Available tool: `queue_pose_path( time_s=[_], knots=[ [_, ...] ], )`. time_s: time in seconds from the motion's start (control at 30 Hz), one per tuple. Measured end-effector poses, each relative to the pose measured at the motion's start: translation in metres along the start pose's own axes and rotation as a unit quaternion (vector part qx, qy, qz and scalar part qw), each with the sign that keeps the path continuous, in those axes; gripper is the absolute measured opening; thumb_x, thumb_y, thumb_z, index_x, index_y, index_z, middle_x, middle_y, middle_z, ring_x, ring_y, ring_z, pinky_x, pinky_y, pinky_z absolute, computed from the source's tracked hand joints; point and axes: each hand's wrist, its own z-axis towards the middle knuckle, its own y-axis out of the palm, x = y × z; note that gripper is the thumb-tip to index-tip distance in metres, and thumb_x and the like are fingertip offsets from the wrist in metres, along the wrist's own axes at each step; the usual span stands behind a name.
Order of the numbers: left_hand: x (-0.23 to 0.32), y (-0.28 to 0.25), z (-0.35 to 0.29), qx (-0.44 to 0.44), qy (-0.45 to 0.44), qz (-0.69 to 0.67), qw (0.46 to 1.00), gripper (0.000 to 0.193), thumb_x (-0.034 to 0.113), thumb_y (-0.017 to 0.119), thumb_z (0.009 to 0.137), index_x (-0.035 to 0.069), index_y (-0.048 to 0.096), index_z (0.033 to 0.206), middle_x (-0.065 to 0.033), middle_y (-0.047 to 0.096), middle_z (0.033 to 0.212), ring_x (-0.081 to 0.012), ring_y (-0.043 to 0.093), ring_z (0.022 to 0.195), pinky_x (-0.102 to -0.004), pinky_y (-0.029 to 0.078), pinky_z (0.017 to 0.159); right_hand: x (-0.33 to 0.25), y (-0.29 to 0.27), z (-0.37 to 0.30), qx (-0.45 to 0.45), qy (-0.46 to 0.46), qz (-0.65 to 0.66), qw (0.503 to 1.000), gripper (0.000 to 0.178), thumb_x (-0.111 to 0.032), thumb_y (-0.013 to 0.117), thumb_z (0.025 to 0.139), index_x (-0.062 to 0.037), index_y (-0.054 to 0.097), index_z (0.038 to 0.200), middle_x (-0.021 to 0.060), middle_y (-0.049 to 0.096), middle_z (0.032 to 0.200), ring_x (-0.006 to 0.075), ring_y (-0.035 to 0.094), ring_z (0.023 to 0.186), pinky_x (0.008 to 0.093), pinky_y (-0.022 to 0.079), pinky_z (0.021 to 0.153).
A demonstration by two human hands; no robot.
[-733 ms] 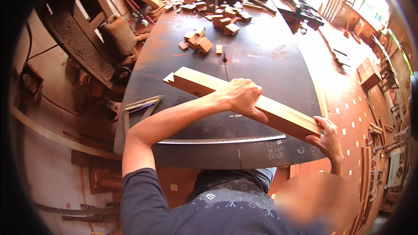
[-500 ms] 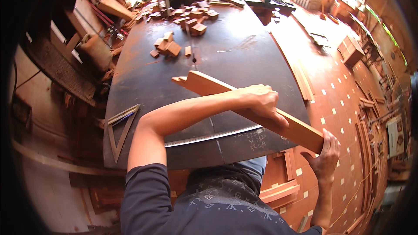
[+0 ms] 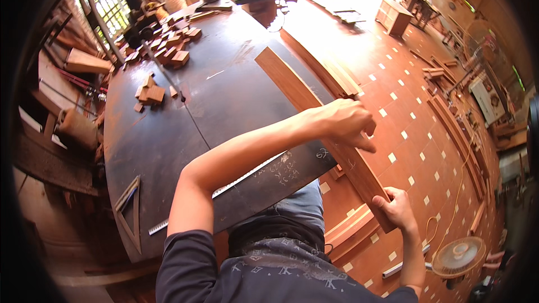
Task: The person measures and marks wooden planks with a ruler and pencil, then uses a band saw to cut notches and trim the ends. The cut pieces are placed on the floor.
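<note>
A long reddish-brown wooden board (image 3: 289,81) slants across the right edge of the dark worktable (image 3: 168,140), its near end out past the table corner. My right hand (image 3: 397,209) grips that near end, thumb on the upper face. Over the board's middle is my left hand (image 3: 347,123), loosely curled, with a gap between thumb and fingers; the fingertips reach past the board's right edge and do not appear to clasp it. Partly under my left forearm lies a steel ruler (image 3: 241,178). A wooden triangle square (image 3: 133,221) with a blue pen (image 3: 128,197) rests at the table's left.
Many small wood blocks (image 3: 179,57) are heaped at the table's far left, with a smaller cluster (image 3: 149,93) nearer. Boards (image 3: 323,67) stand along the table's right side. More planks (image 3: 460,140) lie on the tiled floor. A fan (image 3: 458,257) stands at lower right.
The board has swung so that it points more away from me, its near end drawn closer. My left hand's grip on it has loosened. My view has turned to the right.
</note>
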Motion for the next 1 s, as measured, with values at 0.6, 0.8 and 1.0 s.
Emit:
queue_pose_path(
  time_s=[0.6, 0.8, 1.0],
  knots=[
    [-0.014, 0.002, -0.141, -0.111, -0.028, 0.0, 0.993, 0.039, 0.039, 0.084, 0.092, 0.007, 0.079, 0.114, -0.01, 0.076, 0.117, -0.0341, 0.072, 0.114, -0.0469, 0.058, 0.096, -0.046, -0.001, -0.015, -0.144, 0.123, 0.203, 0.961, 0.059, -0.03, 0.089, 0.082, 0.0062, 0.065, 0.122, 0.008, 0.072, 0.089, 0.0116, 0.065, 0.065, 0.0275, 0.052, 0.056],
    [-0.031, 0.009, -0.143, -0.132, -0.031, -0.02, 0.991, 0.038, 0.036, 0.085, 0.091, 0.008, 0.079, 0.114, -0.0097, 0.075, 0.117, -0.0331, 0.07, 0.116, -0.0466, 0.057, 0.099, -0.044, 0.037, -0.035, -0.1, 0.114, 0.26, 0.954, 0.069, -0.031, 0.093, 0.082, 0.007, 0.064, 0.132, 0.0083, 0.072, 0.111, 0.0123, 0.067, 0.095, 0.0294, 0.056, 0.08],
    [-0.043, 0.028, -0.098, -0.111, 0.017, 0.003, 0.994, 0.047, 0.034, 0.085, 0.09, 0.007, 0.075, 0.126, -0.0118, 0.071, 0.132, -0.0334, 0.064, 0.129, -0.0457, 0.052, 0.11, -0.035, 0.064, -0.099, 0.006, 0.116, 0.321, 0.94, 0.076, -0.034, 0.094, 0.081, 0.0104, 0.065, 0.135, 0.0092, 0.073, 0.116, 0.0123, 0.066, 0.103, 0.0291, 0.056, 0.09]
  ],
)
